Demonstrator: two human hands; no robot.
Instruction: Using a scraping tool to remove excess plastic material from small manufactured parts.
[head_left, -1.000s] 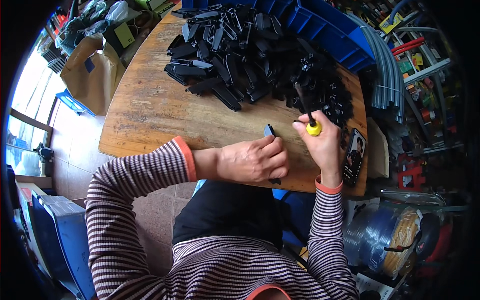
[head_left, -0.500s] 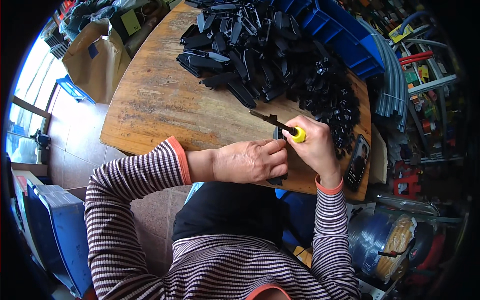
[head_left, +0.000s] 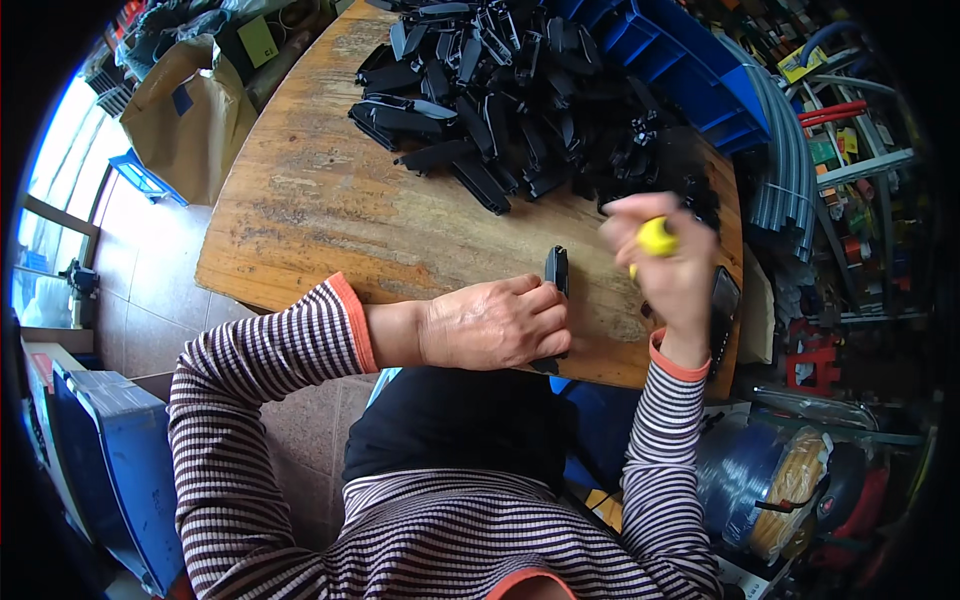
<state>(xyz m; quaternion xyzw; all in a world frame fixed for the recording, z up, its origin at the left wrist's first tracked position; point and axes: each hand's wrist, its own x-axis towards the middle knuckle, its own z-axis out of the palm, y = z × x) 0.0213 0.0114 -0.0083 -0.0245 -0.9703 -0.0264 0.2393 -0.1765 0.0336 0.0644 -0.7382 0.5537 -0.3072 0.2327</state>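
Observation:
My left hand (head_left: 495,322) rests at the table's near edge, its fingers wrapped around a long black plastic part (head_left: 557,268). The far end of that part sticks up past the knuckles, and a bit of its near end shows below them. To the right, my right hand (head_left: 668,262) is smeared by motion above the table. It grips a yellow-handled screwdriver (head_left: 657,237), whose shaft cannot be made out now. Beyond this hand lies a pile of small black parts (head_left: 690,180). A heap of long black plastic parts (head_left: 470,100) covers the far side.
The worn wooden table (head_left: 320,210) has a blue compartment bin (head_left: 690,70) at its far right. A phone (head_left: 725,305) lies at the right edge. Grey tubing (head_left: 785,170) stands beyond that edge; a brown paper bag (head_left: 190,120) is off the left side.
My right hand has moved right and slightly away with the screwdriver, off the held part. My left hand has barely shifted and still grips the black part.

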